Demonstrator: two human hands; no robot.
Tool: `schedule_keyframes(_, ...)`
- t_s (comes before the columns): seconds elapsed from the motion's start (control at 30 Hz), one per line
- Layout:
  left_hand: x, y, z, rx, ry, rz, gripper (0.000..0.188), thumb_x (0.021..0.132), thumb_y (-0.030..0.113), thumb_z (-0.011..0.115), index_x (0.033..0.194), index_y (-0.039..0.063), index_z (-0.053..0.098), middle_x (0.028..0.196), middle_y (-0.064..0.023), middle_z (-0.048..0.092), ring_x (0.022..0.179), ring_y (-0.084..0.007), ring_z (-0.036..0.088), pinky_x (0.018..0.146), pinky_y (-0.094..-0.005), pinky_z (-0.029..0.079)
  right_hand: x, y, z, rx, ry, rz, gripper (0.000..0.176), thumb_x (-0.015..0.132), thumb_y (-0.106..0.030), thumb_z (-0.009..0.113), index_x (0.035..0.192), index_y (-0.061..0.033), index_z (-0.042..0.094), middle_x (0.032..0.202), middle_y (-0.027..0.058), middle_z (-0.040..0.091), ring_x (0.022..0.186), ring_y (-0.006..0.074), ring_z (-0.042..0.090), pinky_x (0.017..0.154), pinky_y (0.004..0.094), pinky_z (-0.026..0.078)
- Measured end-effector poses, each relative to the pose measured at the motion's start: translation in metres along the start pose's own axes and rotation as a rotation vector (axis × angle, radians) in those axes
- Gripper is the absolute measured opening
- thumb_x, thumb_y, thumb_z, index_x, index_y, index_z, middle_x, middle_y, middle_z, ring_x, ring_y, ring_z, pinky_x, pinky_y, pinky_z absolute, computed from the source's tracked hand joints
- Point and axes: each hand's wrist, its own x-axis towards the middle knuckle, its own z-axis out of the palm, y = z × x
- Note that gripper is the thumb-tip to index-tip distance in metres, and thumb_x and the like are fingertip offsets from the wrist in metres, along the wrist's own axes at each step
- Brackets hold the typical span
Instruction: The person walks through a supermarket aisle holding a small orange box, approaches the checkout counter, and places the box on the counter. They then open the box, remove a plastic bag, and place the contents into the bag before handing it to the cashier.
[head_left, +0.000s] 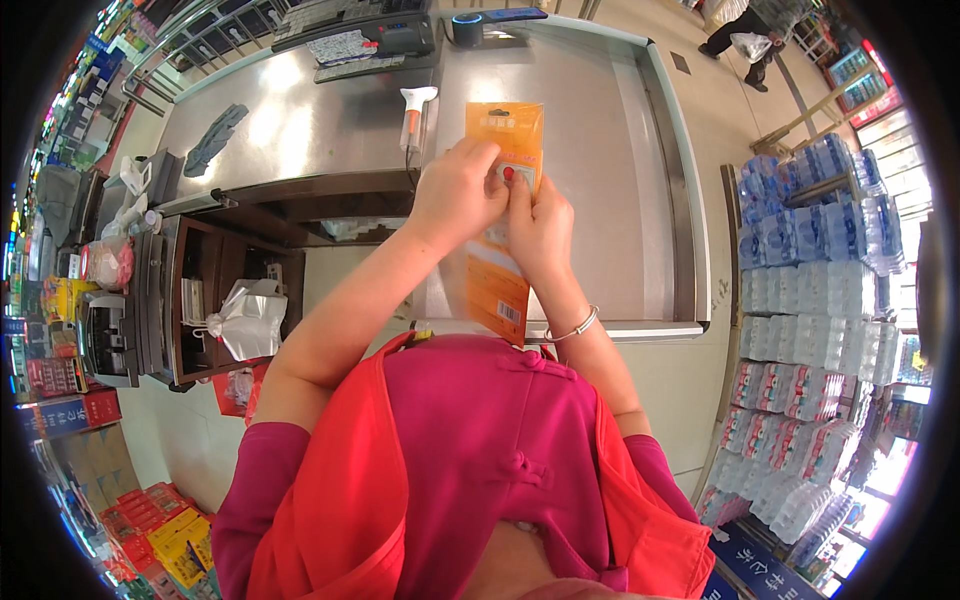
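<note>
My left hand (459, 189) and my right hand (541, 225) both hold a long, flat orange packet (497, 289) upright before my chest, over the near edge of the metal counter (592, 187). The packet has a hang hole at its top and a barcode near its lower end. Between my fingertips shows a small round red piece (509, 173) against a pale patch of the packet; whether it is printed or attached is unclear. My thumbs and fingertips meet close to it. Beyond my left hand, a white and orange handheld barcode scanner (412, 118) rests on the counter.
Left on the counter lies a grey cloth (215, 139); a keyboard (367, 69) is farther back. A round device with a blue light ring (468, 30) stands behind. An open cabinet (225, 300) holds plastic bags. Bottled-water packs (810, 292) are stacked right. A person walks at upper right.
</note>
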Motion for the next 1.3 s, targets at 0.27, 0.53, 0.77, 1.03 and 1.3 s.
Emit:
schedule_keyframes(0.27, 0.003, -0.001, -0.003, -0.224, -0.022, -0.085, 0.019, 0.074, 0.001, 0.066, 0.089, 0.002, 0.055, 0.076, -0.0078, 0.058, 0.059, -0.0141, 0.060, 0.054, -0.0253, 0.051, -0.001, -0.006, 0.001, 0.081, 0.106, -0.018, 0.023, 0.095, -0.017, 0.049, 0.085, 0.0025, 0.057, 0.063, 0.0167, 0.058, 0.054, 0.0312, 0.056, 0.053, 0.0392, 0.044)
schedule_keyframes(0.53, 0.005, 0.016, 0.004, -0.332, 0.100, -0.174, 0.019, 0.075, -0.004, 0.064, 0.092, -0.001, 0.057, 0.083, -0.0053, 0.060, 0.068, -0.0100, 0.061, 0.058, -0.0222, 0.053, -0.002, -0.019, -0.008, 0.042, 0.072, -0.072, 0.021, 0.096, -0.016, 0.047, 0.094, 0.0015, 0.058, 0.070, 0.0163, 0.060, 0.059, 0.0312, 0.058, 0.054, 0.0386, 0.045)
schedule_keyframes(0.77, 0.005, 0.022, -0.002, -0.453, 0.214, -0.250, 0.022, 0.073, -0.008, 0.065, 0.092, -0.002, 0.057, 0.087, -0.0047, 0.061, 0.073, -0.0079, 0.062, 0.060, -0.0201, 0.053, -0.004, -0.018, -0.007, 0.049, 0.187, -0.320, 0.014, 0.092, -0.009, 0.050, 0.098, 0.0017, 0.057, 0.077, 0.0166, 0.061, 0.060, 0.0315, 0.059, 0.053, 0.0377, 0.045)
schedule_keyframes(1.03, 0.005, 0.028, -0.011, -0.485, 0.220, -0.268, 0.016, 0.078, -0.006, 0.065, 0.090, -0.002, 0.056, 0.081, -0.0060, 0.062, 0.068, -0.0093, 0.062, 0.058, -0.0206, 0.052, 0.001, -0.016, -0.011, -0.001, 0.232, -0.481, 0.020, 0.085, -0.004, 0.057, 0.104, -0.0001, 0.059, 0.094, 0.0150, 0.063, 0.071, 0.0290, 0.063, 0.060, 0.0340, 0.050)
schedule_keyframes(1.3, 0.010, 0.024, -0.021, -0.235, -0.004, -0.290, 0.013, 0.082, 0.012, 0.061, 0.086, 0.001, 0.055, 0.081, -0.0187, 0.060, 0.071, -0.0349, 0.060, 0.063, -0.0420, 0.047, 0.004, -0.010, -0.014, 0.102, 0.147, -0.527, 0.044, 0.074, -0.015, 0.076, 0.111, -0.0007, 0.056, 0.108, 0.0135, 0.062, 0.090, 0.0292, 0.063, 0.077, 0.0341, 0.051)
